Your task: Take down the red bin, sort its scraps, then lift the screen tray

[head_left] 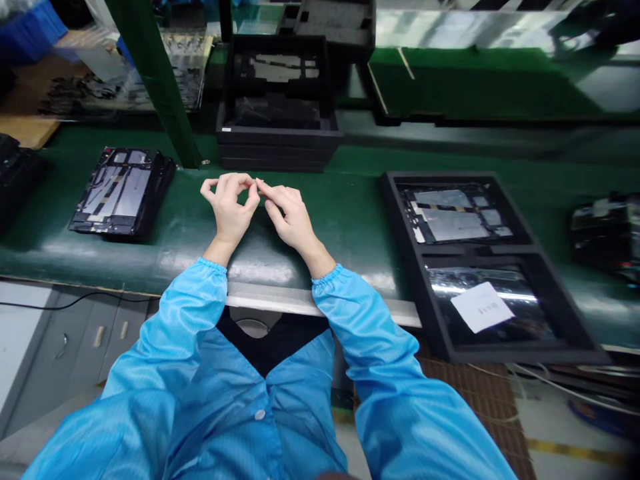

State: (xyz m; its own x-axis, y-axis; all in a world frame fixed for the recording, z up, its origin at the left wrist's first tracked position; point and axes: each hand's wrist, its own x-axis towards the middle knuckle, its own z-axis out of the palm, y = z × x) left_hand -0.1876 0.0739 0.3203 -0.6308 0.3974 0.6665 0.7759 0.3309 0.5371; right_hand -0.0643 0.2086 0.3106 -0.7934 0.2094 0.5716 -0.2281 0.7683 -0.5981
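My left hand [231, 200] and my right hand [289, 212] meet fingertip to fingertip above the green work surface [345, 207]. On the left hand, thumb and forefinger pinch together while the other fingers curl outward. The right forefinger and thumb reach toward that pinch. Whatever lies between the fingertips, if anything, is too small to name. Left of my hands sits a stack of opened tablet-like devices [117, 190] with inner parts showing. To the right, a black foam tray [460, 250] holds another opened device [453, 212] and a dark glossy panel [440, 320].
A white paper slip [483, 307] lies on the glossy panel. Stacked black trays [280, 143] stand behind my hands. A green post [157, 87] rises at the back left. More dark devices [607, 233] sit at the far right. The bench has a pale front edge [273, 298].
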